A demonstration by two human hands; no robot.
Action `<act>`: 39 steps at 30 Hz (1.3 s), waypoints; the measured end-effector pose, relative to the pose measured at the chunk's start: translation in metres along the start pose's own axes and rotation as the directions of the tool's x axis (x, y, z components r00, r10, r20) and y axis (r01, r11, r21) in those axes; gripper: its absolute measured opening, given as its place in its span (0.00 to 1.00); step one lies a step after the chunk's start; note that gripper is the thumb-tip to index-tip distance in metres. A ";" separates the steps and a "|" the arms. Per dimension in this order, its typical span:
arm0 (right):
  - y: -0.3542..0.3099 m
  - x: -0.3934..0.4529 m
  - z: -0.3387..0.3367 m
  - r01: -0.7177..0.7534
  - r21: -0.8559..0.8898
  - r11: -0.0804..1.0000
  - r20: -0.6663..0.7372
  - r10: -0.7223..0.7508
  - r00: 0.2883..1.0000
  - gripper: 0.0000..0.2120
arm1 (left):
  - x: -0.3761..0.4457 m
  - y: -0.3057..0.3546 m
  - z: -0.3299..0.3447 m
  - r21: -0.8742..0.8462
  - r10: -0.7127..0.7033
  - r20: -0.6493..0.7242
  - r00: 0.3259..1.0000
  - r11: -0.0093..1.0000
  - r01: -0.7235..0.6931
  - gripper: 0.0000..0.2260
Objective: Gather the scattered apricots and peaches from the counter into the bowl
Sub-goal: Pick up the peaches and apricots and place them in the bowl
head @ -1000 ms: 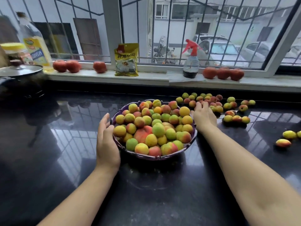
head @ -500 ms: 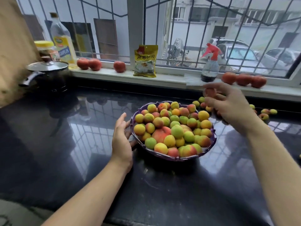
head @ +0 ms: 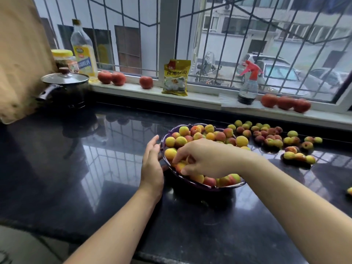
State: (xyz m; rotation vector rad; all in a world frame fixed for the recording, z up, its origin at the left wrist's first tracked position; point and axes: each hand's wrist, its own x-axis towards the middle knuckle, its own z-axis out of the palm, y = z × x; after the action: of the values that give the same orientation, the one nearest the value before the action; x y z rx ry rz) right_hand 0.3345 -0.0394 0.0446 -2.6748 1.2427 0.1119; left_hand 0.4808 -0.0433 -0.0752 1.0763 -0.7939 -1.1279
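Note:
A purple bowl heaped with yellow, green and red apricots and peaches stands mid-counter. My left hand lies flat against the bowl's left rim, fingers straight. My right hand reaches over the heap toward its front left, fingers curled down around an orange apricot. Several loose fruits lie on the black counter to the right of the bowl, with a small group nearer me and one at the right edge.
A lidded black pot sits far left, with an oil bottle and a jar behind it. On the sill are red fruits, a yellow packet, a spray bottle and more red fruits.
My right hand rose from the loose pile on the right and came down over the bowl's front left. My left hand stayed at the bowl's left rim. The view shifted.

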 end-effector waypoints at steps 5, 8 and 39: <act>-0.001 0.002 0.007 -0.004 0.043 0.999 -0.057 0.007 0.998 0.14 | -0.003 0.002 0.000 0.019 0.009 -0.002 1.000 1.000 -0.009 0.25; 0.003 -0.004 0.014 -0.005 0.093 0.996 -0.105 0.015 0.994 0.18 | -0.002 0.001 0.002 0.047 0.016 -0.008 1.000 0.999 -0.016 0.24; 0.253 0.056 0.069 -0.523 0.159 0.837 -0.359 0.542 0.760 0.25 | 0.019 -0.020 0.004 0.168 0.100 -0.062 0.993 0.982 -0.088 0.20</act>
State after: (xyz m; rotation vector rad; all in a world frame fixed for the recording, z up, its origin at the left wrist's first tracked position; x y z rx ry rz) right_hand 0.1786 -0.2271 -0.0663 -2.2753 2.0797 -0.3955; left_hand 0.4764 -0.0641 -0.0935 1.1974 -0.8850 -0.9521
